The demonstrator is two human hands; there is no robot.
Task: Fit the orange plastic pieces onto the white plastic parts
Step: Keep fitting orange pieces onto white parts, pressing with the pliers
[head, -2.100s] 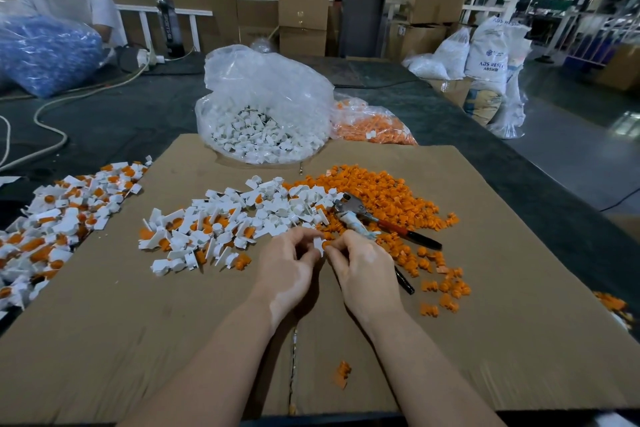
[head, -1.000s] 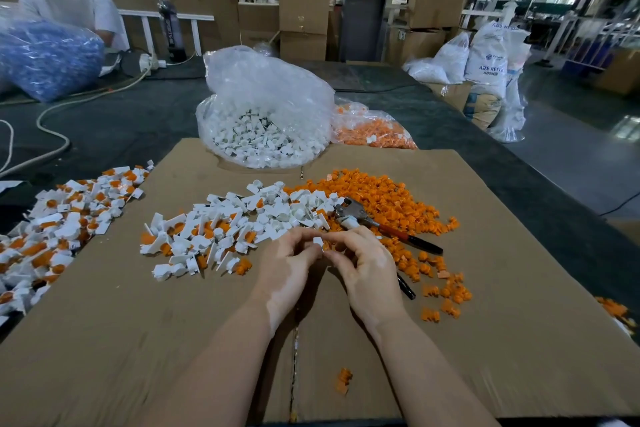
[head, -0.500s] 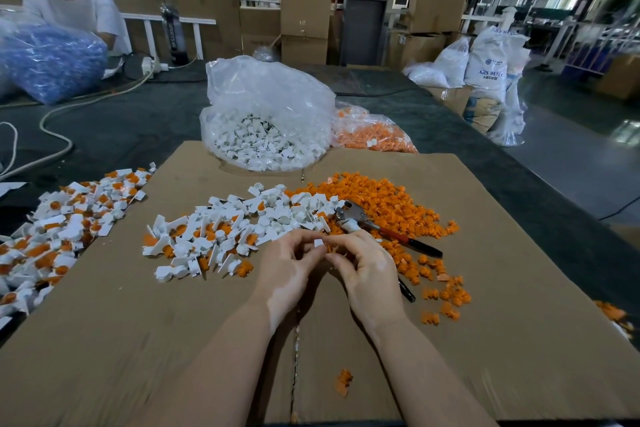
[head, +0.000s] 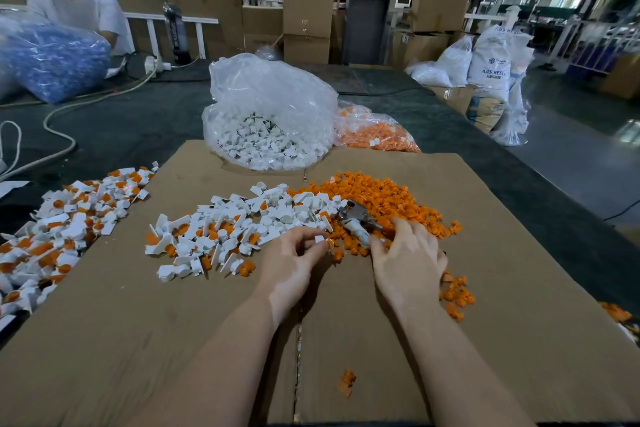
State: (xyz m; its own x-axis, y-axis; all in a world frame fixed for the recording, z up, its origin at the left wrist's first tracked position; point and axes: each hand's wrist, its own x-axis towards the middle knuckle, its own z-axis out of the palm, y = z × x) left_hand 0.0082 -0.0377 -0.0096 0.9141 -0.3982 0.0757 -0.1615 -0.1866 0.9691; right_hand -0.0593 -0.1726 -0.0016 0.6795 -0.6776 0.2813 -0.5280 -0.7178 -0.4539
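Note:
A heap of loose orange pieces lies on the cardboard sheet, right of a heap of white parts. My left hand pinches a small white part at its fingertips, beside the orange heap. My right hand rests palm down on the near edge of the orange pieces, its fingers spread and reaching among them beside a pair of pliers. Whether its fingertips hold a piece is hidden.
Fitted white-and-orange parts pile up at the left edge. A clear bag of white parts and a bag of orange pieces stand behind the sheet. A lone orange piece lies near me. Another person works far left.
My hands were together on one white part. Now the right hand has moved away to the right onto the orange heap, while the left keeps the white part.

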